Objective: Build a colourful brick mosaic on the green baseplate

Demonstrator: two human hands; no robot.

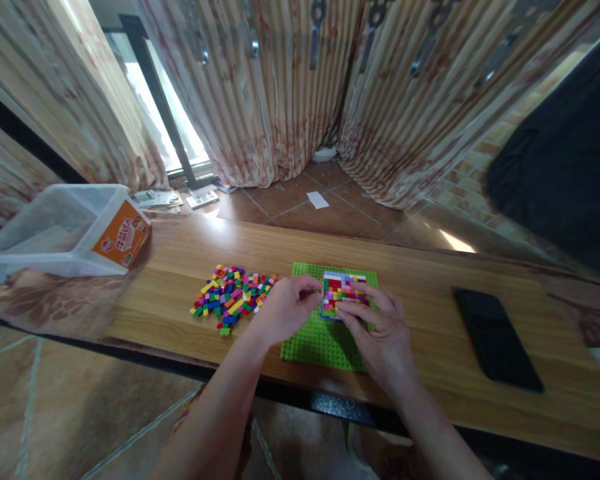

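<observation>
A green studded baseplate (320,343) lies on the wooden table. On its far half sits a low, roughly rectangular build of toy bricks (336,285) in many colours, with pale lilac and white along its far edge. At the build's left edge, the thumb and forefinger of my left hand (291,307) come together in a pinch; anything between them is too small to make out. My right hand (383,327) grips the build from the right and near side, its fingers covering part of the top. Left of the plate lies a loose heap of small coloured bricks (233,293).
A black phone (497,337) lies on the right of the wooden table (165,257). To the left stands a clear plastic bin (75,260) with an orange label. Papers (155,199) are beyond it, and patterned curtains (280,100) hang behind.
</observation>
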